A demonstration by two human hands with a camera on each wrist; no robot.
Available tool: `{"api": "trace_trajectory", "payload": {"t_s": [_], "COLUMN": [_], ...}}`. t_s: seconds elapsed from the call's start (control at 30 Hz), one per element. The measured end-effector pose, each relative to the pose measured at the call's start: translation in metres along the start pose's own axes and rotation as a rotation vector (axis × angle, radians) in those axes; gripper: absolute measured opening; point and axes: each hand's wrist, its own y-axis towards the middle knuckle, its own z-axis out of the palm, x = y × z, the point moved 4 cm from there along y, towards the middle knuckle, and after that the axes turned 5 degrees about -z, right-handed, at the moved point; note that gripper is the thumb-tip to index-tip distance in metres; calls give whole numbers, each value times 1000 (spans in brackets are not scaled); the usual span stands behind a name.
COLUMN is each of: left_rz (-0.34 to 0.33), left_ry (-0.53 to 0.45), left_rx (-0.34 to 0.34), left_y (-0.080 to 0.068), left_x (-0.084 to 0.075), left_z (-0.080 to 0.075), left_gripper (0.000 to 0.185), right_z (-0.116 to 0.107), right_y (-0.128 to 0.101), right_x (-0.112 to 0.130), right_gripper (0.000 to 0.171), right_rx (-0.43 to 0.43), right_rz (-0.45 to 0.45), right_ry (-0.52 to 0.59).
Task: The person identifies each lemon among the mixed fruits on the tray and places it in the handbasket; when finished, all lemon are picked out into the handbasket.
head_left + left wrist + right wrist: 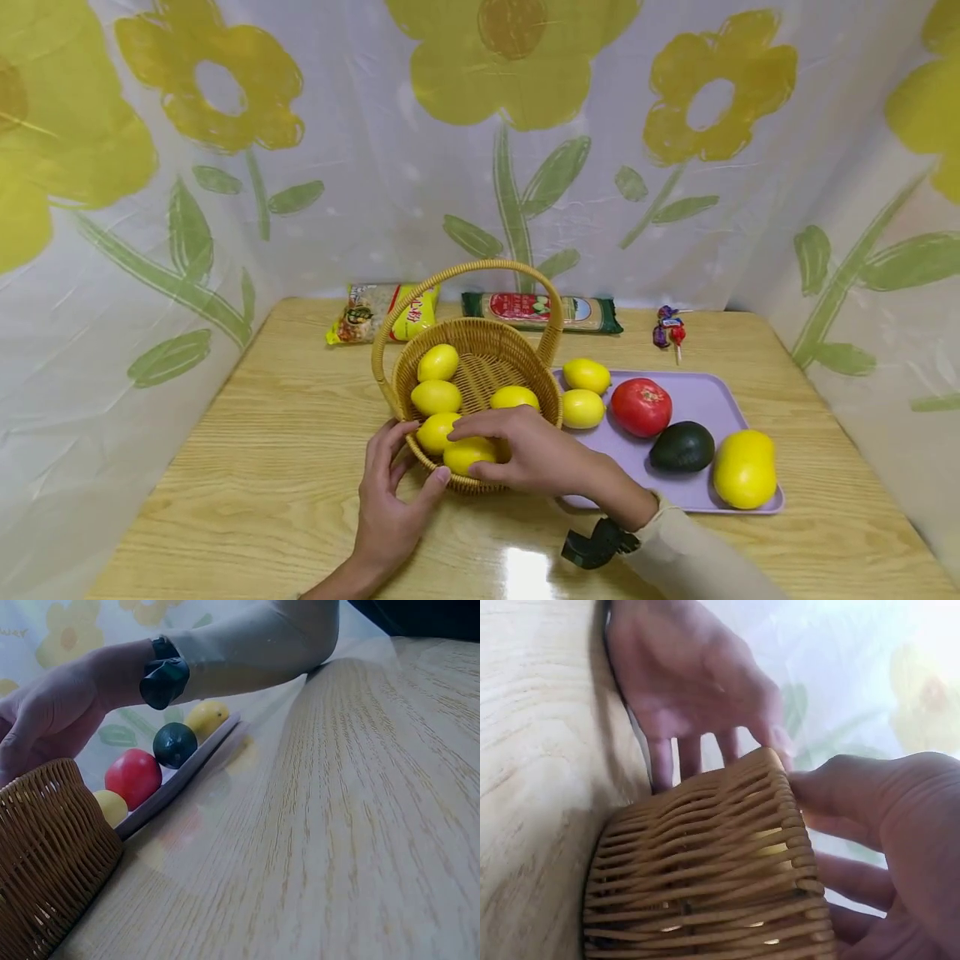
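A round wicker basket [487,333] with a tall arched handle stands mid-table, several lemons [437,397] inside it. At its near left side, my left hand [386,504] holds the wall, thumb and fingertips at the rim. My right hand [543,454] reaches over the near right rim, its thumb and index finger around a lemon [467,455] at the front of the basket. From the right wrist, the basket's woven side [697,870] hides that lemon almost fully, and the left hand [697,682] shows beyond it. In the left wrist view, the right hand [56,712] hangs over the rim.
Right of the basket lies a lilac tray [708,387] with two lemons [582,409], a red tomato-like fruit [641,407], an avocado [682,447] and a large yellow fruit [745,469]. Behind are a yellow food bag [367,312], a long noodle packet [540,312] and several lollipops [667,327].
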Motion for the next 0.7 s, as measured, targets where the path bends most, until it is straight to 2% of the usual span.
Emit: {"api": "trace_trajectory", "payload": {"t_s": [0.13,0.3,0.5,0.6,0.7], "left_rz": [6,-4,5,10,10], "left_ry": [-6,-3,3,3,3], "left_rx": [0,-5,-9,-9,-8], "left_y": [0,0,0,0,0], "left_x": [0,1,0,0,0], "left_z": [1,1,0,0,0], "left_gripper": [64,64,64,64,64], "right_z": [-11,-52,-104,-118,-123], "right_y": [-3,-21,-52,-65,-74], "right_x": [-3,-20,-53,-74,-94], "right_gripper": [40,38,37,37,37], "right_rx": [-14,-124,-307,-364,-387], "right_rz": [23,87,203,263,321], "right_ry": [13,112,175,207,216]}}
